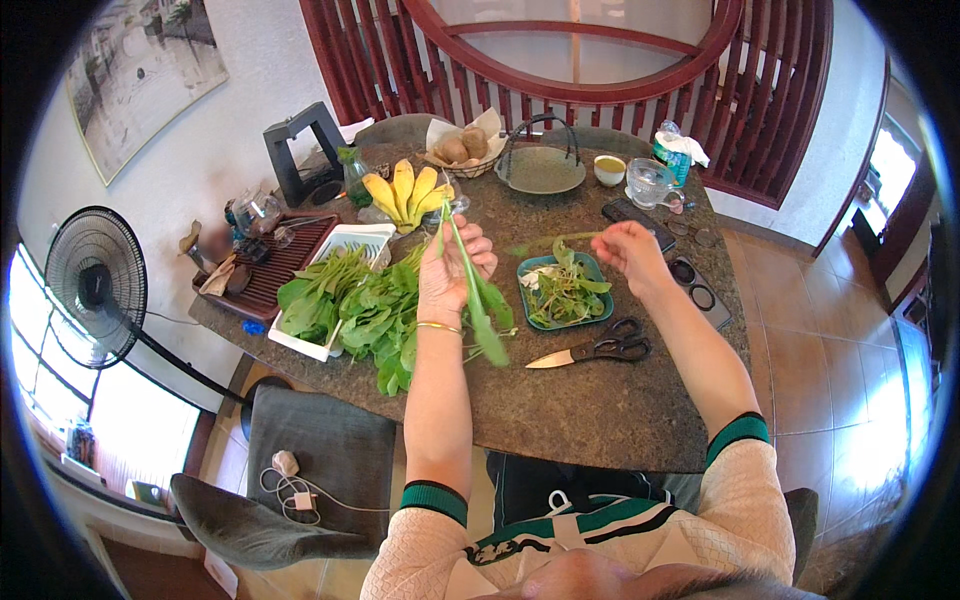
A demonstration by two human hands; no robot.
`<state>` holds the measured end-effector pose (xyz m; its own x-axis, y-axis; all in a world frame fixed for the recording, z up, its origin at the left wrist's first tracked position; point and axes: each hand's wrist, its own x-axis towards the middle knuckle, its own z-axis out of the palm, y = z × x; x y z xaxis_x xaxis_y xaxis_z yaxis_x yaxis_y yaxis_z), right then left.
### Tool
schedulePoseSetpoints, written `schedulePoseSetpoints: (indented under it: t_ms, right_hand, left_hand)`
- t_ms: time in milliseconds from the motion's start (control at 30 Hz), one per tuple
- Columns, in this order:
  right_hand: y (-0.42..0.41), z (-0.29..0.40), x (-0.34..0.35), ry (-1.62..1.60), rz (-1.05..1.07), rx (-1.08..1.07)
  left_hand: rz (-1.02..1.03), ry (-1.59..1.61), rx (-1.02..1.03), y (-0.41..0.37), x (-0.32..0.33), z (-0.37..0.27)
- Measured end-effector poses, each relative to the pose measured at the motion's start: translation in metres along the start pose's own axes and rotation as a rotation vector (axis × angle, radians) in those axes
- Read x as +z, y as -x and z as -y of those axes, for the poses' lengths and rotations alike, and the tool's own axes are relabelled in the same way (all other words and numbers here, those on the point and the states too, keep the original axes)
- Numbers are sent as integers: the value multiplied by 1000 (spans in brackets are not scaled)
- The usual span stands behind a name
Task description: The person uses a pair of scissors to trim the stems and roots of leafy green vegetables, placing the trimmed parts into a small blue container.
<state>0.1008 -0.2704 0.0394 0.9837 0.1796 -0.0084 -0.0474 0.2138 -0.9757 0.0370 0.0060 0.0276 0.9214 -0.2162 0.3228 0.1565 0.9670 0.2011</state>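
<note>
My left hand (459,262) is raised over the table, gripping a leafy green stalk (469,281) whose long leaves hang down past my wrist. Off to the right, my right hand (628,253) pinches the end of a thin, motion-blurred green strip (566,239) that stretches leftward. Below that strip lies a teal tray (571,325) filled with torn leaves and stem scraps (566,291). Kitchen scissors (596,346) with black handles rest in front of the tray. A heap of leafy greens (382,315) lies left of my left forearm, beside a white plastic basket (304,345) with more greens (311,300).
Bananas (405,196), a basket of brown round produce (465,146) and a handled plate (541,176) stand at the back. A glass cup (649,184) and a dark phone (637,223) lie beyond my right hand. A wooden tea tray (262,281) occupies the left end.
</note>
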Motion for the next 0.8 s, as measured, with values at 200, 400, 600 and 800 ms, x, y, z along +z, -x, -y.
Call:
schedulePoseSetpoints:
  t_ms: [200, 400, 600, 800]
  right_hand:
    - [19, -19, -30, 322, -19, -2]
    - [27, -22, -59, 837, 20, -173]
    - [37, -19, -60, 1119, 85, -413]
    - [77, 12, -33, 1170, 157, -437]
  left_hand:
    - [104, 67, 23, 3, -3, -10]
    - [77, 46, 8, 2, -6, -10]
    - [24, 4, 7, 0, -7, -7]
    - [-75, -191, 33, 2, -4, -5]
